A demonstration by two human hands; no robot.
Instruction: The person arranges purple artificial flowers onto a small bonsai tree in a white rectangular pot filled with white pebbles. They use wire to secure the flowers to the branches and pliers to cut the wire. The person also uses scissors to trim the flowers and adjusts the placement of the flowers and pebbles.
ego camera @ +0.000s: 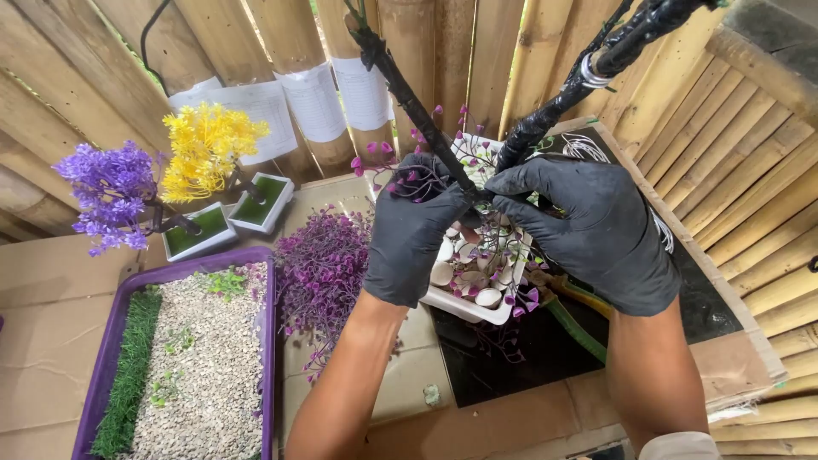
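Head view: both gloved hands' grip clamps black branches (426,119) above white pot (477,298) of pebbles.

In front of me, white paper labels are wrapped around the bamboo poles of the back wall. One label (316,100) curls round a pole left of centre, another (364,92) sits on the next pole to its right. A wider white sheet (253,109) lies flatter further left, partly hidden behind the yellow flower tree (207,148). Any print is too faint to make out.
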